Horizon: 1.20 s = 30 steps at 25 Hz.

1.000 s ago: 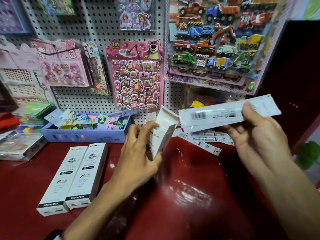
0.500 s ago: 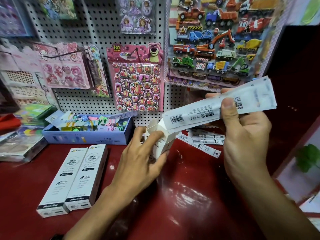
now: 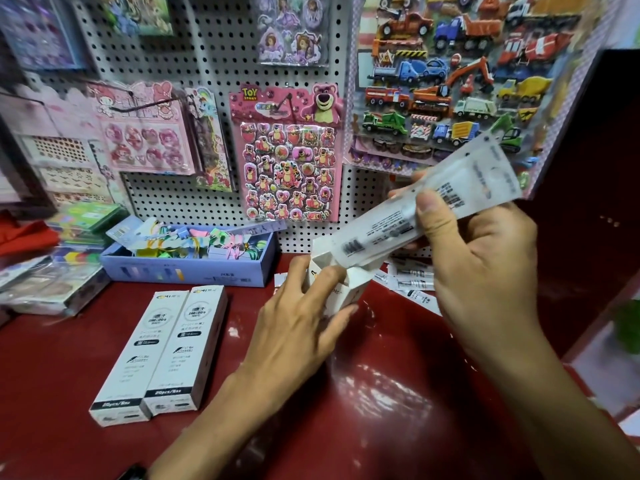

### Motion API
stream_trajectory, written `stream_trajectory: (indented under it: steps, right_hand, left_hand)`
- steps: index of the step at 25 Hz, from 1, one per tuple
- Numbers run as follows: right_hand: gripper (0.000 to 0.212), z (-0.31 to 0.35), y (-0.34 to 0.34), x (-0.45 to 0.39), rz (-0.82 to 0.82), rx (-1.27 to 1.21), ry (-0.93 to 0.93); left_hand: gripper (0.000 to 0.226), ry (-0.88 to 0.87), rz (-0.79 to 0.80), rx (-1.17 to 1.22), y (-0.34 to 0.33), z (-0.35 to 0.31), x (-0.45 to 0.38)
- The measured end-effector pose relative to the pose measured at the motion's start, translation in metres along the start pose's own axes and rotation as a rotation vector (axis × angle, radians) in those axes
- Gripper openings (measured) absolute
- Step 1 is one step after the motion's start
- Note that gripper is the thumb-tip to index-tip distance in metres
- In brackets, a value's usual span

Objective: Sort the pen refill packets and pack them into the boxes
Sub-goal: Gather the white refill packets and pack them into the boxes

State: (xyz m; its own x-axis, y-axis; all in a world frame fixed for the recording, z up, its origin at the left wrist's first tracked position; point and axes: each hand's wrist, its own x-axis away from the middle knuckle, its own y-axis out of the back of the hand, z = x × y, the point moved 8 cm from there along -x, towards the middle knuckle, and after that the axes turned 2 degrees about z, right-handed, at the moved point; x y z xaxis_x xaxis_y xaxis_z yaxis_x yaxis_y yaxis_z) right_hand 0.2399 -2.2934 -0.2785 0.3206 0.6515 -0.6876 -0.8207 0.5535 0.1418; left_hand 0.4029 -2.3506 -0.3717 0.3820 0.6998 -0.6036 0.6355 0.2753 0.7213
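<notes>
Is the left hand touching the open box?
Touching. Head view shows the left hand with fingers wrapped around the open box.

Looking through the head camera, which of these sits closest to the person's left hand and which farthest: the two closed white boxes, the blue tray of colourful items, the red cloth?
From the left hand:
1. Two closed white boxes, on the counter just to its left.
2. Blue tray, behind those, against the pegboard.
3. Red cloth, at the far left edge.
</notes>
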Motion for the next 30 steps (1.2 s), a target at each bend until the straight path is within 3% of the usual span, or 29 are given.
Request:
stream_trajectory:
  steps: [3,7,15,18,21,26,28,30]
  right_hand:
    - [0.024,0.002,0.010,-0.009,-0.032,0.083,-0.013]
    - [0.017,-0.005,0.018,-0.019,-0.028,0.002,-0.063]
    - [0.020,-0.027,-0.045,0.000,0.389,0.326,0.001]
    - [0.021,-0.035,-0.034,-0.002,0.253,0.215,-0.049]
    - [0.005,-0.040,-0.043,0.001,0.362,0.241,-0.049]
    - [0.016,-0.037,-0.049,0.008,0.380,0.321,0.060]
    - [0.021,-0.042,-0.049,0.009,0.351,0.319,0.098]
    - [0.020,-0.065,-0.043,0.004,0.305,0.230,0.007]
  left_hand:
    - [0.036,-0.040,-0.002,-0.021,-0.004,-0.008,0.001]
    - [0.042,-0.052,0.010,0.011,-0.007,-0.008,0.000]
    - [0.042,-0.102,0.016,-0.024,-0.016,-0.018,0.000]
    - [0.038,-0.096,0.013,-0.019,-0.016,-0.019,0.001]
    - [0.041,-0.053,-0.004,-0.009,-0.012,-0.011,-0.001]
    - [0.062,0.024,-0.029,0.045,0.000,0.000,-0.001]
    - [0.058,0.145,-0.052,-0.046,0.008,0.022,-0.013]
    - [0.051,0.314,0.019,-0.129,0.007,0.060,-0.026]
